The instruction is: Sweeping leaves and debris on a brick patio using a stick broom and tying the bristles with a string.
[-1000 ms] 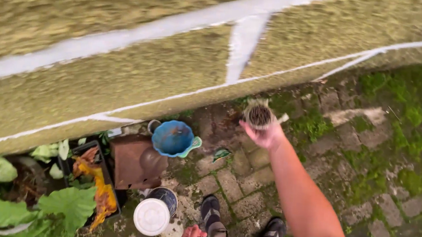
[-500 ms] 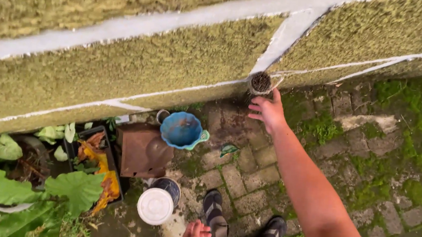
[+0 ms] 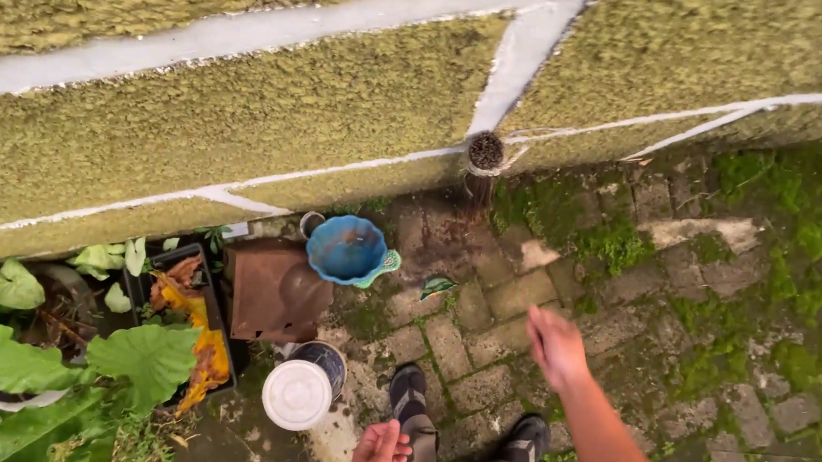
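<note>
A small round pot of dark soil (image 3: pixel 486 153) stands on the ground at the foot of the textured yellow-green wall (image 3: pixel 244 120). My right hand (image 3: pixel 554 346) hangs well below it over the brick paving, fingers loose, holding nothing. My left hand (image 3: pixel 380 452) sits at the bottom edge above my dark shoes (image 3: pixel 412 425), fingers curled with nothing visible in them. A blue scalloped pot (image 3: pixel 345 248) stands empty to the left, next to a rusty brown square tray (image 3: pixel 274 290).
A white round lid (image 3: pixel 296 394) rests on a dark pot near my feet. A black crate (image 3: pixel 185 313) with yellowed leaves and big green leaves (image 3: pixel 0 365) fill the lower left. Mossy brick paving (image 3: pixel 717 314) stretches to the right.
My right hand has let go of the small soil pot, left by the wall, and pulled back toward me. The view has shifted slightly.
</note>
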